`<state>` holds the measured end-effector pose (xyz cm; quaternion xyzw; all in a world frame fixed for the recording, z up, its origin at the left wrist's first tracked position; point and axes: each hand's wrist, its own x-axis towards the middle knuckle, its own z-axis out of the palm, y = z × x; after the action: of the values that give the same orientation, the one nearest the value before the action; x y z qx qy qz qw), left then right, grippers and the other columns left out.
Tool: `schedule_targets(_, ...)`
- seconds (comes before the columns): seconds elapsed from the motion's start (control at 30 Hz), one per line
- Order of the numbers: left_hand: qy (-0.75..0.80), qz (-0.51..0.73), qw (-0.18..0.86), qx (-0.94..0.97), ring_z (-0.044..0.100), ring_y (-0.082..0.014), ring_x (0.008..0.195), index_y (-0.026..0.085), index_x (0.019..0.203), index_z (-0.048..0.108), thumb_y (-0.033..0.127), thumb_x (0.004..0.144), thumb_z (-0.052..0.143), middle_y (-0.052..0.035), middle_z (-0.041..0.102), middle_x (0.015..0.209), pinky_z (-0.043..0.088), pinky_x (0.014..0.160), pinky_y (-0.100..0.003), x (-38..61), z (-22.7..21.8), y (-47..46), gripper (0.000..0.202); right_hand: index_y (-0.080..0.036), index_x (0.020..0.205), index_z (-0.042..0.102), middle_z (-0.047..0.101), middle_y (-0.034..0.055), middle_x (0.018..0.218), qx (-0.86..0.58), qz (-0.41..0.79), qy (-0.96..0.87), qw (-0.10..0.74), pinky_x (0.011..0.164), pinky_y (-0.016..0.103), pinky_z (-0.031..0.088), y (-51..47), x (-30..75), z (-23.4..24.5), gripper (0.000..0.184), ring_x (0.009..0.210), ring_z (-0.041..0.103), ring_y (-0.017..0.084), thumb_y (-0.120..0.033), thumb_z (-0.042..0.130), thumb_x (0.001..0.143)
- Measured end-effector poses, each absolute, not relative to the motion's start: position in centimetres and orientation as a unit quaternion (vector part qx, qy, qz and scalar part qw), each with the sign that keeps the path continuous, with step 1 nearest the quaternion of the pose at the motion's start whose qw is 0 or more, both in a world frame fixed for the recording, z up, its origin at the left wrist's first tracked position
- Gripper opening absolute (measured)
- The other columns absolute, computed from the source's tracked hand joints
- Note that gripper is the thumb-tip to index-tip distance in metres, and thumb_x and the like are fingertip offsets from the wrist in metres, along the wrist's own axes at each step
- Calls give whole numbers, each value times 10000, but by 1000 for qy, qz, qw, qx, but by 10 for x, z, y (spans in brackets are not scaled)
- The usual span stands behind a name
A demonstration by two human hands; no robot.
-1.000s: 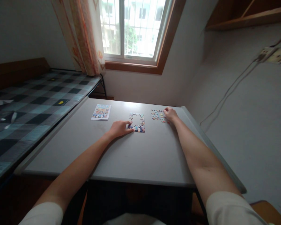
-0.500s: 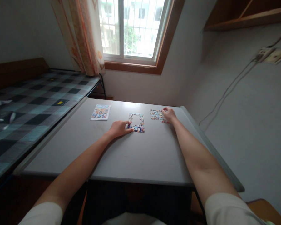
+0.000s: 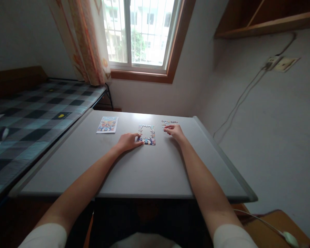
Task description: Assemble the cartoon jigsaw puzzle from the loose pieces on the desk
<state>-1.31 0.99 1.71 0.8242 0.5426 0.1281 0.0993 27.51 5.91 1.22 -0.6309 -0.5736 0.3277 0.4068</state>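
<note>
A partly joined jigsaw puzzle point(image 3: 152, 141) lies on the table, its border put together around a bare middle. My left hand point(image 3: 129, 140) rests at its lower left edge, thumb and forefinger apart and touching the border. To the right of the puzzle, my right hand point(image 3: 175, 132) is pinched just over the table. A small puzzle piece appears to be between its fingertips, mostly hidden by them. Loose puzzle pieces point(image 3: 166, 122) lie behind that hand, which covers part of them. A printed picture card point(image 3: 107, 124) lies left of the puzzle.
The grey table point(image 3: 144, 172) has raised side edges. A bed with a checked cover point(image 3: 74, 103) adjoins it on the left. Beyond stand a window point(image 3: 144, 34) and a curtain point(image 3: 82, 41). A cable point(image 3: 237, 103) runs down the right wall; a wooden shelf point(image 3: 268, 24) hangs above.
My right hand has moved from the far side of the loose pieces leftward and nearer the puzzle, fingers pinched. My left hand stays at the puzzle's edge. The view has turned slightly right.
</note>
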Motion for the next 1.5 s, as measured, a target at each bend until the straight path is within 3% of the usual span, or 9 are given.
schedule_targets(0.1, 541, 127, 96, 826, 644, -200, 745, 274, 1154, 669, 653, 786, 517, -31, 706, 813, 373, 613, -250, -14, 16, 10, 550, -159, 737, 692, 678, 34, 640, -671, 292, -565, 381, 522, 234, 453, 45, 268, 5, 126, 528, 572, 128, -254, 703, 655)
schedule_targets(0.27, 541, 128, 93, 826, 642, -199, 739, 284, 1164, 666, 658, 782, 523, -29, 707, 834, 375, 609, -249, -14, 16, 11, 553, -172, 739, 711, 713, 43, 740, -707, 153, -605, 332, 721, 251, 478, 34, 263, 0, 115, 724, 649, 161, -265, 712, 670)
schedule_targets(0.4, 541, 129, 97, 825, 641, -199, 736, 287, 1162, 665, 658, 783, 526, -25, 707, 826, 378, 611, -247, -14, 15, 11, 549, -178, 775, 731, 723, 56, 795, -715, 102, -621, 305, 772, 263, 462, 30, 267, 2, 142, 774, 647, 171, -299, 665, 742)
schedule_targets(0.73, 537, 137, 109, 825, 626, -174, 697, 281, 1145, 678, 669, 810, 476, -11, 691, 768, 354, 580, -241, -16, 18, 10, 551, -205, 797, 747, 734, 37, 856, -711, 142, -637, 261, 773, 245, 462, 27, 270, 6, 113, 815, 654, 167, -252, 667, 731)
schedule_targets(0.97, 546, 132, 96, 822, 619, -172, 690, 291, 1163, 671, 575, 779, 554, -4, 686, 764, 348, 575, -241, -15, 16, 10, 492, -201, 811, 743, 734, 42, 864, -717, 150, -636, 242, 791, 259, 462, 27, 267, 6, 124, 821, 658, 171, -263, 669, 734)
schedule_targets(1.27, 547, 125, 94, 822, 628, -181, 706, 289, 1174, 664, 590, 793, 530, -13, 693, 773, 355, 585, -239, -13, 17, 10, 504, -210, 828, 724, 727, 46, 888, -731, 138, -627, 233, 705, 255, 456, 23, 259, 8, 152, 813, 647, 180, -329, 675, 748)
schedule_targets(1.5, 546, 120, 92, 824, 631, -183, 710, 287, 1188, 657, 596, 798, 520, -16, 694, 772, 362, 591, -240, -12, 18, 9, 517, -217, 876, 730, 726, 37, 889, -722, 129, -630, 255, 772, 249, 463, 25, 259, 3, 154, 829, 646, 164, -232, 602, 793)
